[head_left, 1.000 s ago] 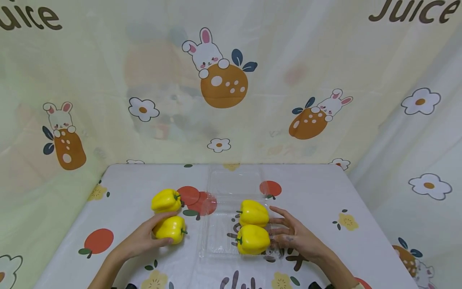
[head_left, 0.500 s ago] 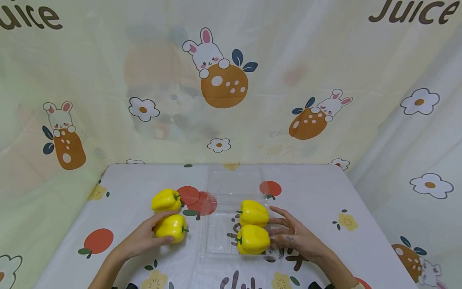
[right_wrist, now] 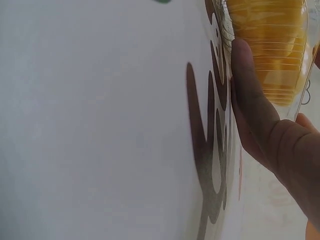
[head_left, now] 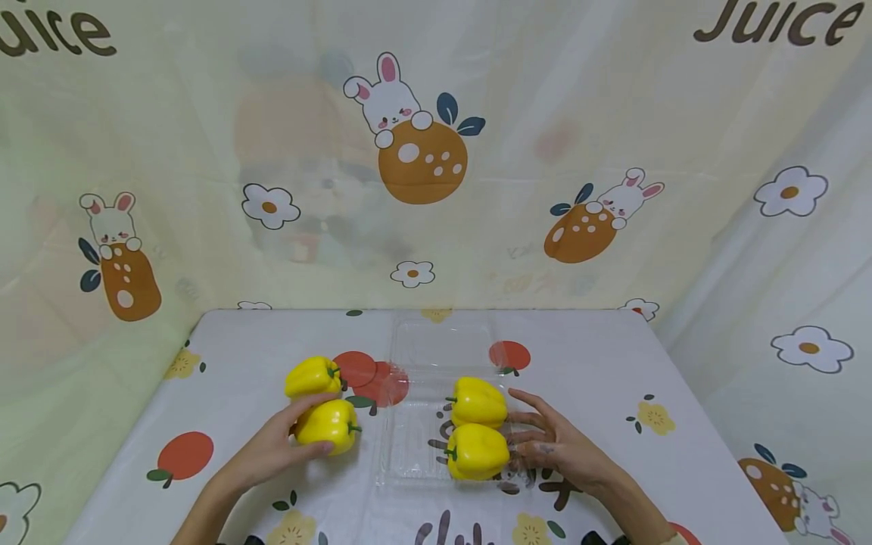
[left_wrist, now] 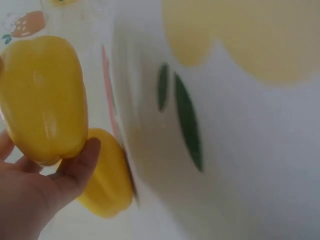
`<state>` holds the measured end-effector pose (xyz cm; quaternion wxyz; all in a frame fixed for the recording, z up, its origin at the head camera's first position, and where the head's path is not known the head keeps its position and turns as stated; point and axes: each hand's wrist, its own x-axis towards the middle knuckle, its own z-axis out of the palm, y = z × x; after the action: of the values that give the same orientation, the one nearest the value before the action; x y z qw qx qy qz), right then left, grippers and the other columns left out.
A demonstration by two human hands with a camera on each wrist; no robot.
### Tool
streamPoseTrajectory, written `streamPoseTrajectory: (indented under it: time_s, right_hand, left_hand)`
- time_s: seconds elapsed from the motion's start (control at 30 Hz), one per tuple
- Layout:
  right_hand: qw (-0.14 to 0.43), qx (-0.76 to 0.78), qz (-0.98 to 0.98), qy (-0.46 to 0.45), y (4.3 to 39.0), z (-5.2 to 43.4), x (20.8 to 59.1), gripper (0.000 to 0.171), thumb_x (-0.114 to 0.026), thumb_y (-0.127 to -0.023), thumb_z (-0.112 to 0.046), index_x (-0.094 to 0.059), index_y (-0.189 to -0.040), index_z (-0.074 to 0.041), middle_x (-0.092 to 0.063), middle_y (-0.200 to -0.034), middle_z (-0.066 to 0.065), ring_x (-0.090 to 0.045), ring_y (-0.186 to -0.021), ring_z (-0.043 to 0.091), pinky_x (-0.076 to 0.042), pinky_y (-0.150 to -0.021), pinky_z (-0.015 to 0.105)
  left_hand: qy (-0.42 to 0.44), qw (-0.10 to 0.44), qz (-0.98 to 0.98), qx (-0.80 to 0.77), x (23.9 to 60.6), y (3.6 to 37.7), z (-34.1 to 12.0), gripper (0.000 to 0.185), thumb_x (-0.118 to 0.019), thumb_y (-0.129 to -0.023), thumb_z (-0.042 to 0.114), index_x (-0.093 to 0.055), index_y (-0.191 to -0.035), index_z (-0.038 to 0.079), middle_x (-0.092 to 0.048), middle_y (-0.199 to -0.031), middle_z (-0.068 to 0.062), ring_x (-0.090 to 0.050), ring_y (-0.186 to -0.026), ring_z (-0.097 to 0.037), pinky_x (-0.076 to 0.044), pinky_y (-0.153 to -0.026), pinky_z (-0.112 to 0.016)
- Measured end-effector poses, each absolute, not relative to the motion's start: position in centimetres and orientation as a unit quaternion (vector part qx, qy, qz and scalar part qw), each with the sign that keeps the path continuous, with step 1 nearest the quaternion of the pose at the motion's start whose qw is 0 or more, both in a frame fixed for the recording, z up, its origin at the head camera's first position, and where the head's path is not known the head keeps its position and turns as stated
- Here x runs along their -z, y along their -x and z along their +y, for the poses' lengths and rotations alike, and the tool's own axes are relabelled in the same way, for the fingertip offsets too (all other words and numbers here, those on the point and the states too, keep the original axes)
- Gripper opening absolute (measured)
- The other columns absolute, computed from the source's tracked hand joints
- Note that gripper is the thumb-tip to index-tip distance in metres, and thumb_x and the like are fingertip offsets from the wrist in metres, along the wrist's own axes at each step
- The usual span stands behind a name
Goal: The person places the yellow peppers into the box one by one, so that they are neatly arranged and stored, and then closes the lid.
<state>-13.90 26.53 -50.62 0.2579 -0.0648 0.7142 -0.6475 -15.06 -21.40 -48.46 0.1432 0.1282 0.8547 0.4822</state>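
My left hand (head_left: 308,433) grips a yellow bell pepper (head_left: 330,425) on the table left of a clear plastic tray (head_left: 407,446). In the left wrist view the same pepper (left_wrist: 45,97) sits in my fingers (left_wrist: 77,167), with a second pepper (left_wrist: 107,182) behind it. That second pepper (head_left: 312,376) lies just beyond the held one. Two more yellow peppers (head_left: 479,401) (head_left: 477,452) lie in the tray's right half. My right hand (head_left: 530,428) rests with straight fingers (right_wrist: 250,100) against the tray's right wall, a pepper (right_wrist: 270,45) showing through the plastic.
The tray's clear lid (head_left: 443,344) lies open flat behind it. The table carries a white cloth (head_left: 599,378) printed with fruit and flowers. A printed curtain (head_left: 422,166) closes off the back and both sides.
My left hand has shifted the gripped pepper slightly right and up, toward the tray. The right hand and the tray's two peppers have stayed put.
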Motion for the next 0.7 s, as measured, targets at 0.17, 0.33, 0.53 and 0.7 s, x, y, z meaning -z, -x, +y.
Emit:
streamPoseTrajectory:
  time_s: [0.17,0.33,0.53,0.7]
  right_hand:
    - [0.263,0.658,0.704,0.055,14.0,26.5,50.6,0.093,-0.071,-0.099,-0.011,-0.013,-0.171,-0.024,-0.03,-0.166,0.034,-0.062,-0.133,0.029,-0.061,-0.102,0.05]
    - [0.266,0.661,0.7,0.051,14.0,26.5,50.6,0.094,-0.071,-0.099,-0.009,-0.013,-0.171,-0.025,-0.03,-0.166,0.034,-0.062,-0.133,0.028,-0.061,-0.102,0.05]
    - [0.269,0.661,0.699,0.046,14.0,26.5,50.5,0.094,-0.072,-0.098,-0.009,-0.013,-0.171,-0.025,-0.03,-0.166,0.034,-0.063,-0.132,0.028,-0.061,-0.102,0.05]
    - [0.267,0.658,0.703,0.043,14.1,26.4,50.4,0.095,-0.072,-0.098,-0.011,-0.013,-0.171,-0.024,-0.03,-0.166,0.034,-0.063,-0.132,0.029,-0.061,-0.102,0.05]
  left_hand:
    - [-0.122,0.135,0.857,-0.482,47.9,14.8,-20.7,0.072,-0.084,-0.09,0.037,-0.052,-0.153,0.028,-0.052,-0.159,-0.005,-0.054,-0.128,-0.028,-0.05,-0.108,-0.047]
    - [-0.131,0.13,0.858,-0.48,47.4,14.6,-20.3,0.07,-0.084,-0.09,0.037,-0.052,-0.152,0.034,-0.051,-0.16,-0.005,-0.055,-0.127,-0.027,-0.051,-0.107,-0.045]
    - [-0.145,0.122,0.856,-0.481,46.9,14.3,-19.7,0.068,-0.082,-0.092,0.037,-0.051,-0.153,0.033,-0.052,-0.16,-0.008,-0.055,-0.13,-0.028,-0.05,-0.109,-0.045]
    - [-0.152,0.117,0.856,-0.48,46.5,14.2,-19.1,0.068,-0.081,-0.093,0.038,-0.052,-0.153,0.031,-0.052,-0.16,-0.008,-0.055,-0.133,-0.028,-0.05,-0.11,-0.048]
